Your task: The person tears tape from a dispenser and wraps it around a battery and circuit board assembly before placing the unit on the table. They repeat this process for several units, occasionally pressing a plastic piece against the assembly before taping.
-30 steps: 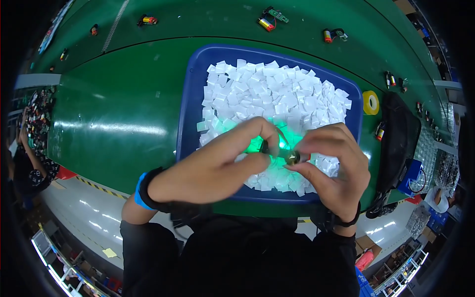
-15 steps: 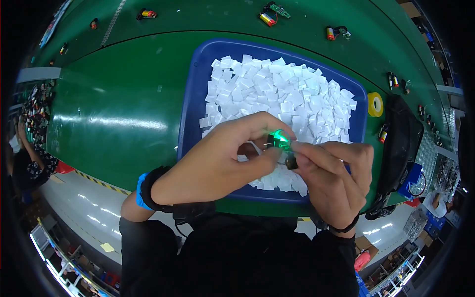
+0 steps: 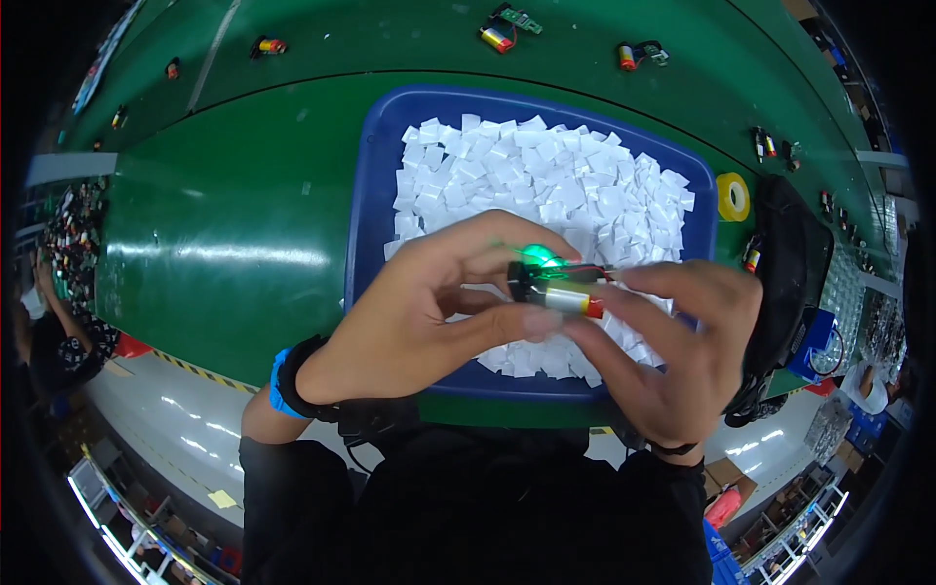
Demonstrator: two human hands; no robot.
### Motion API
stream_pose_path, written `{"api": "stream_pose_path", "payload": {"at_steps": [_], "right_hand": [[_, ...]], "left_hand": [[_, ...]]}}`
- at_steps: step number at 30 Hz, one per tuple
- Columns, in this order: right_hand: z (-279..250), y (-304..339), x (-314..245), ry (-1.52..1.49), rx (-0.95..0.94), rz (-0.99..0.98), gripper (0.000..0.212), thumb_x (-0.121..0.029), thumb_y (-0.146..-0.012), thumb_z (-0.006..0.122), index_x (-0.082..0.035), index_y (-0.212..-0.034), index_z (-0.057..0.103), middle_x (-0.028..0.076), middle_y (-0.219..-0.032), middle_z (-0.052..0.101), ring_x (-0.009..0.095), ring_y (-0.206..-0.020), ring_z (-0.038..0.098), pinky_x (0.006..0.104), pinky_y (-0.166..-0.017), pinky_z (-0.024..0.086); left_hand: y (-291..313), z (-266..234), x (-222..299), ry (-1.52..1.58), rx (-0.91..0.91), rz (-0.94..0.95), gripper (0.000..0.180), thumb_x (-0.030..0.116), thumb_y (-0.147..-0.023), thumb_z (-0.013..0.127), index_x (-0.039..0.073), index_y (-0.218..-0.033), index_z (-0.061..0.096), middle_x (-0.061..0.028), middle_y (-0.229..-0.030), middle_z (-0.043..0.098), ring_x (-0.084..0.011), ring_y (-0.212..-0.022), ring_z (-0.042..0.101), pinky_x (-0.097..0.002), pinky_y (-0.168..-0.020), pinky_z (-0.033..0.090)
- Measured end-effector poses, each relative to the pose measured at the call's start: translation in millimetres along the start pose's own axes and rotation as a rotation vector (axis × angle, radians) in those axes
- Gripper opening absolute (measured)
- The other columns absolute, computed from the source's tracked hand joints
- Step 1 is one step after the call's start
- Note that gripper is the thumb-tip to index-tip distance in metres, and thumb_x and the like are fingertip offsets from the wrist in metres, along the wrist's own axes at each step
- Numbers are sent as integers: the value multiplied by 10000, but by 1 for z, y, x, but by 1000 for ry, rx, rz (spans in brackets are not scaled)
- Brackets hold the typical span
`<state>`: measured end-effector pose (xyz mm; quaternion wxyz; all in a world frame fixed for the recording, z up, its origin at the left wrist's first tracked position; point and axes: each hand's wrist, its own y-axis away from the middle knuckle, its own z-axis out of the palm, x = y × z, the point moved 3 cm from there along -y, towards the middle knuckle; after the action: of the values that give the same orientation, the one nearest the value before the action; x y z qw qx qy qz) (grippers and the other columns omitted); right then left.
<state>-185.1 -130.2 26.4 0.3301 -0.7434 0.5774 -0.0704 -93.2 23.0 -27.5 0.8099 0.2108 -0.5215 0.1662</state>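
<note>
My left hand (image 3: 419,312) holds a small battery assembly between thumb and fingers, above a blue tray (image 3: 366,205). The assembly has a cylindrical battery (image 3: 570,300) with a silver, yellow and red wrap, a black end piece (image 3: 520,283), and thin red and black wires. A green light glows on its circuit board (image 3: 542,257), partly behind my left fingers. At the battery's red end is my right hand (image 3: 682,341), thumb and fingers spread and slightly blurred; whether a fingertip touches the assembly is unclear. Many small white square pieces (image 3: 507,171) fill the tray.
A yellow tape roll (image 3: 733,198) stands beside the tray, near a black bag (image 3: 792,253) and a blue box (image 3: 814,346). Similar battery assemblies (image 3: 497,37) lie along the green table's (image 3: 214,214) far strip. At far left, another person's arm (image 3: 54,297) reaches toward a pile of parts (image 3: 73,229).
The assembly has turned, so its battery now shows lengthwise. My right fingers have spread apart and moved slightly right. The assemblies on the far strip have shifted left relative to the tray.
</note>
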Motion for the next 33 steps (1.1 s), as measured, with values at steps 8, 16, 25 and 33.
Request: {"api": "stream_pose_path", "payload": {"at_steps": [8,16,25,33], "right_hand": [[7,21,17,-425,-68,370,328,-96,-696,856,13,-948,678,120,-869,662,156,-684,598,235,-521,428],[12,24,16,-570,95,367,329,-17,-703,838,42,-986,681,142,-843,665,154,-653,632,235,-540,480],[16,27,16,-831,65,517,298,16,-739,810,71,-998,673,142,-842,665,150,-651,653,227,-530,486],[20,29,18,-1027,4,623,216,28,-799,763,88,-986,673,148,-837,658,145,-600,646,215,-521,484]], "left_hand": [[-1,0,4,-59,16,25,408,-89,-861,669,-30,-1254,574,-124,-1279,595,-204,-1137,614,-289,-853,586],[1,5,8,-265,106,204,385,-70,-826,713,-42,-1200,625,-200,-1213,646,-214,-979,684,-264,-743,596],[2,11,13,-613,168,452,441,-2,-756,792,-43,-1170,644,-197,-1148,687,-202,-897,689,-273,-700,550],[3,16,23,-811,162,565,413,12,-716,811,-19,-1108,685,-183,-1087,712,-262,-873,693,-297,-751,535]]}}
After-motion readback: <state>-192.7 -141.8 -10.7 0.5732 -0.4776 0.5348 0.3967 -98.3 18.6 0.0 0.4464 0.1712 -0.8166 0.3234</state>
